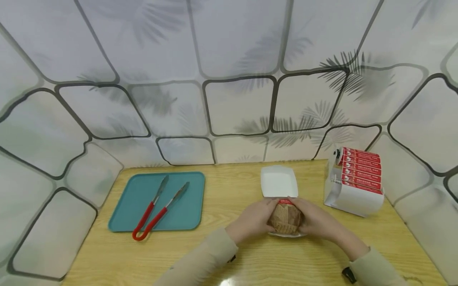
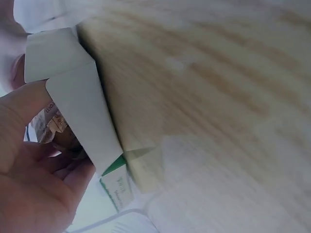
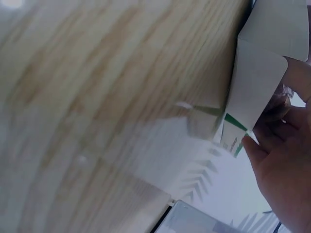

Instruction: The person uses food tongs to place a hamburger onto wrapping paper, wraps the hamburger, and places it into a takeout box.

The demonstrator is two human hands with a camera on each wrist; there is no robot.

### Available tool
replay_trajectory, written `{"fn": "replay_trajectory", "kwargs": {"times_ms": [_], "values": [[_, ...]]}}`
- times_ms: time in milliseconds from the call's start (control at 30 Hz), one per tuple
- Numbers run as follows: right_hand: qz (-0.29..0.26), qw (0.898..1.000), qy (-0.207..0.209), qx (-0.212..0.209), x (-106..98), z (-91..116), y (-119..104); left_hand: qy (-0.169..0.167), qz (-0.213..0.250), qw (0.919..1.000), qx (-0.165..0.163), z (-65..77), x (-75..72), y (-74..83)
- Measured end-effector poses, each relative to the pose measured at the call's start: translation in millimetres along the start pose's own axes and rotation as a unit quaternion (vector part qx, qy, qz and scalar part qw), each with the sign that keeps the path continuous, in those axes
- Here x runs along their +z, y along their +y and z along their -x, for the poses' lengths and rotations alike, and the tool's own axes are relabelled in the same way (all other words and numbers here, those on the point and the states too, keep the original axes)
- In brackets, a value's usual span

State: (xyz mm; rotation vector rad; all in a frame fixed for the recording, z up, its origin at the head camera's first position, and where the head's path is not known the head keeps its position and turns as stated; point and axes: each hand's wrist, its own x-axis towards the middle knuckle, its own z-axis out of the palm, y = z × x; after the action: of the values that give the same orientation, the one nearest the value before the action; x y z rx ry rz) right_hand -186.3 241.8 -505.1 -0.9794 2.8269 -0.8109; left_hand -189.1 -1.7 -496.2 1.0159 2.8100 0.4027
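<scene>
A round burger wrapped in brown printed paper point(image 1: 285, 219) sits in an open white burger box point(image 1: 279, 180), whose lid lies folded back behind it. My left hand point(image 1: 255, 218) holds the burger's left side, and my right hand point(image 1: 316, 219) holds its right side. In the left wrist view, the left fingers and thumb point(image 2: 36, 109) reach over the box wall around the wrapped burger. From the right wrist, the white box wall point(image 3: 260, 77) hides much of the burger beside the right fingers. Green trim shows on the box's far flap point(image 2: 116, 182).
At the left lies a teal tray point(image 1: 123, 210) bearing tongs with red handles point(image 1: 154, 220), which overhang its front edge. On the right stands a white holder point(image 1: 358, 198) with several red-labelled packets point(image 1: 362, 169). A patterned backdrop point(image 1: 239, 107) closes off the wooden table's back.
</scene>
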Motion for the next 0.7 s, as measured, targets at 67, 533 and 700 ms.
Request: {"fn": "replay_trajectory", "kwargs": {"times_ms": [67, 533, 700], "values": [[-0.003, 1.0, 0.001, -0.003, -1.5, 0.7, 0.9, -0.006, 0.006, 1.0, -0.001, 0.7, -1.1, -0.8], [-0.092, 0.994, 0.039, 0.034, -12.1, 9.5, 7.5, 0.016, 0.025, 0.9991, 0.031, 11.5, -12.8, -7.5], [-0.08, 0.992, 0.094, 0.03, -12.2, 7.0, 7.6, 0.041, 0.078, 0.9961, 0.006, 13.2, -17.9, -19.0]]}}
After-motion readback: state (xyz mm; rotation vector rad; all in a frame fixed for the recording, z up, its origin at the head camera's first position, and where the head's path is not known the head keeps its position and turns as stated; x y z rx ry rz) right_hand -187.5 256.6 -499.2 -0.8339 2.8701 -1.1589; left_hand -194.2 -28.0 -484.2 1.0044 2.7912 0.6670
